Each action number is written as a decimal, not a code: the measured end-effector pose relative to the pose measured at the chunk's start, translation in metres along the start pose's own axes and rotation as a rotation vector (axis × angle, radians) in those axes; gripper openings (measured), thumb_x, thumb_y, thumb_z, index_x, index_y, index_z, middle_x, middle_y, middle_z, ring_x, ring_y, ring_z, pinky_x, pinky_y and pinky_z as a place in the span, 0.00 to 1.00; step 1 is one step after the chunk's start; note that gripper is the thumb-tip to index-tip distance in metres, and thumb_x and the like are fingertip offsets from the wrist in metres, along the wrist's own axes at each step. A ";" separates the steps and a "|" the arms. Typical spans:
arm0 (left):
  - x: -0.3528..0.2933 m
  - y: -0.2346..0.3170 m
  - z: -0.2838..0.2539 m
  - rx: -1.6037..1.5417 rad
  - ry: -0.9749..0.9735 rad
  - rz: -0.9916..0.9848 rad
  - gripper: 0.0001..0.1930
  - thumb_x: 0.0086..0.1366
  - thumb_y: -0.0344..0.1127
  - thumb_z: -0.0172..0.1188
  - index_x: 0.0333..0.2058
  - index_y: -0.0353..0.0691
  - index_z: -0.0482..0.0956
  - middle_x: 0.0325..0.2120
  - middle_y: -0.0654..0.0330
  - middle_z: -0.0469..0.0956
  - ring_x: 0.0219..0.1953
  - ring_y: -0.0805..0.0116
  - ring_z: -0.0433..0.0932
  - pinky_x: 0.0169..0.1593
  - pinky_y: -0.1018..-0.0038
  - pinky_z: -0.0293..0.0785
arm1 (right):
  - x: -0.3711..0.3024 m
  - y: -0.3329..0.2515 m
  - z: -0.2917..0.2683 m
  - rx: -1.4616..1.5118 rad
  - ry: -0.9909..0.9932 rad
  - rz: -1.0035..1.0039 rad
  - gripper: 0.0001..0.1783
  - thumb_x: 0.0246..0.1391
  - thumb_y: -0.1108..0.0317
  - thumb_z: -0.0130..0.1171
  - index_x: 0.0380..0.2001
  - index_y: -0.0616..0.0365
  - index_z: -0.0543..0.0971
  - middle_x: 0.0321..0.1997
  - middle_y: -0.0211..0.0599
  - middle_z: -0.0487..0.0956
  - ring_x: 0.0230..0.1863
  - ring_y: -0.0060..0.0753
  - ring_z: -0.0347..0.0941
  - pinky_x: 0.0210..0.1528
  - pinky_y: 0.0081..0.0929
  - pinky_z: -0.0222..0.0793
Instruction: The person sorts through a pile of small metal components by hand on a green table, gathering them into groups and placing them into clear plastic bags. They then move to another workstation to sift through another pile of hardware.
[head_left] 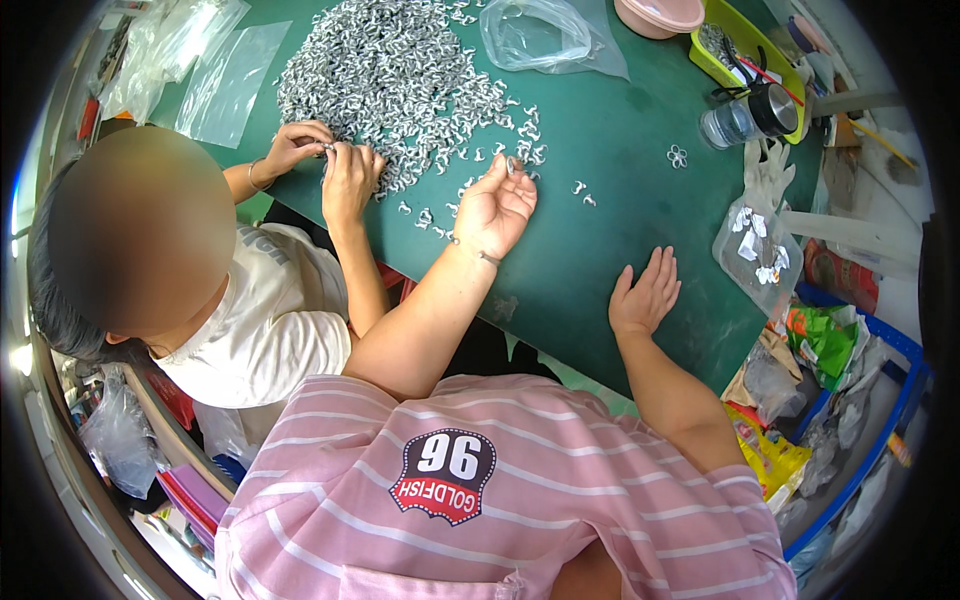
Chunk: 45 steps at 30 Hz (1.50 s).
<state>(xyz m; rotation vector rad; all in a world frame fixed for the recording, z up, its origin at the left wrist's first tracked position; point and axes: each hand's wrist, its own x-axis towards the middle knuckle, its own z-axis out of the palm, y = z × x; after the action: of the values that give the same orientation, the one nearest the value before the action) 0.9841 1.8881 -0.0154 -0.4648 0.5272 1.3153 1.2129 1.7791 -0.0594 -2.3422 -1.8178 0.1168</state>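
Note:
Palm up, my left hand (495, 210) is raised over the green table (570, 270), thumb and fingers pinching a small grey curved piece (511, 165). Its exact kind is too small to make out. Close by lie several loose grey curved pieces (530, 150), spread out from a large pile (390, 80) of the same kind at the far left. My right hand (645, 292) rests on the table near its front edge, fingers stretched out and holding nothing. Farther off to the right of both hands lies a small flower-shaped group of pieces (677, 156).
A co-worker's hands (350, 180) work at the pile's near edge. Clear plastic bags (545, 35) lie at the back. On the right are a pink basin (660, 15), a green tray (735, 45), a bottle (745, 118), a glove (768, 175) and a blue-framed bin (885, 420).

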 end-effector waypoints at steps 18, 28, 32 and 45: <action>-0.003 -0.003 0.002 0.057 -0.122 0.025 0.01 0.62 0.30 0.52 0.32 0.42 0.72 0.29 0.62 0.73 0.32 0.73 0.70 0.39 0.75 0.70 | 0.000 -0.001 -0.001 -0.020 0.007 -0.007 0.31 0.53 0.57 0.46 0.58 0.59 0.58 0.65 0.41 0.54 0.65 0.44 0.47 0.64 0.49 0.39; -0.007 -0.005 0.004 0.124 -0.225 0.035 0.04 0.62 0.30 0.52 0.36 0.44 0.72 0.31 0.63 0.73 0.33 0.74 0.71 0.41 0.75 0.69 | 0.000 -0.001 -0.001 -0.018 -0.003 0.001 0.30 0.53 0.57 0.45 0.58 0.59 0.58 0.65 0.41 0.53 0.66 0.43 0.46 0.64 0.48 0.38; -0.010 -0.003 0.006 0.139 -0.186 0.045 0.04 0.62 0.31 0.52 0.35 0.45 0.73 0.31 0.65 0.75 0.35 0.73 0.72 0.43 0.73 0.70 | 0.005 -0.006 -0.007 -0.020 -0.039 0.010 0.30 0.53 0.58 0.46 0.58 0.59 0.58 0.65 0.41 0.52 0.66 0.42 0.46 0.65 0.46 0.37; 0.109 0.090 0.141 0.204 0.098 0.444 0.08 0.62 0.25 0.49 0.40 0.33 0.69 0.35 0.54 0.72 0.38 0.61 0.74 0.44 0.72 0.77 | 0.002 -0.008 -0.015 0.033 -0.067 0.040 0.33 0.50 0.60 0.48 0.58 0.61 0.56 0.65 0.43 0.52 0.66 0.45 0.46 0.65 0.48 0.36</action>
<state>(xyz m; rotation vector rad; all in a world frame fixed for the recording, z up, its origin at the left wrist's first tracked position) 0.9284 2.0743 0.0284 -0.2486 0.8725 1.6451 1.2083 1.7819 -0.0433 -2.3795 -1.7853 0.2316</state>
